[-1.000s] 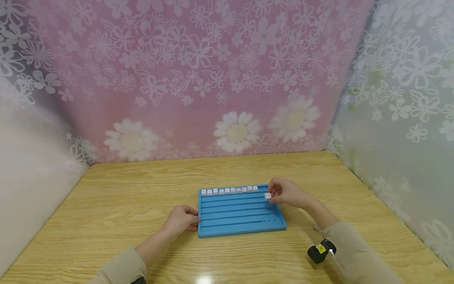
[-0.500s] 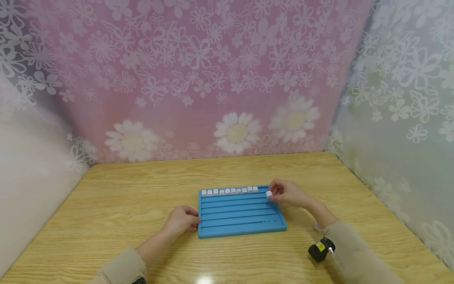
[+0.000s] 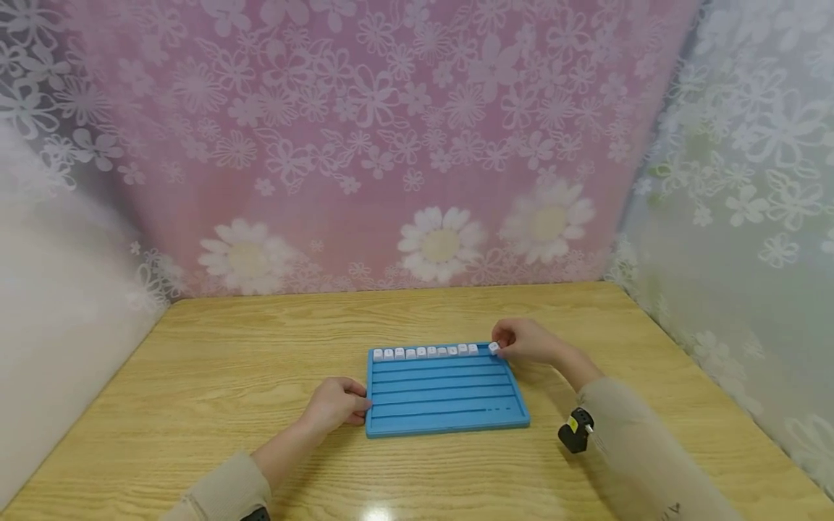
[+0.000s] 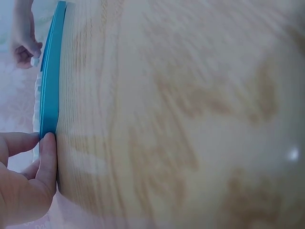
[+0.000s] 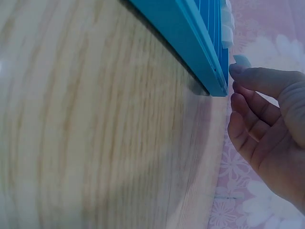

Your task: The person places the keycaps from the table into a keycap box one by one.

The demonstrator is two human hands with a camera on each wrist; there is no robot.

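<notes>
A blue grooved keycap tray (image 3: 443,403) lies on the table with a row of white keycaps (image 3: 420,352) along its back groove. My right hand (image 3: 529,340) is at the tray's back right corner and pinches a single white keycap (image 3: 494,348) between thumb and fingers. That keycap stands a small gap to the right of the row's end; in the right wrist view the pinched keycap (image 5: 242,60) shows above the thumb tip. At the tray's left side my left hand (image 3: 332,404) holds the edge, with thumb and fingertips at the blue rim (image 4: 50,90).
The wooden table (image 3: 274,340) extends around the tray on all sides. A pink flowered backdrop (image 3: 417,145) rises behind the table, with pale flowered sheets at the left and right. A black wrist camera (image 3: 576,430) is strapped to the right sleeve.
My right hand has moved back and up with the keycap, from over the upper grooves to the right end of the back groove. The left hand stays at the tray's edge.
</notes>
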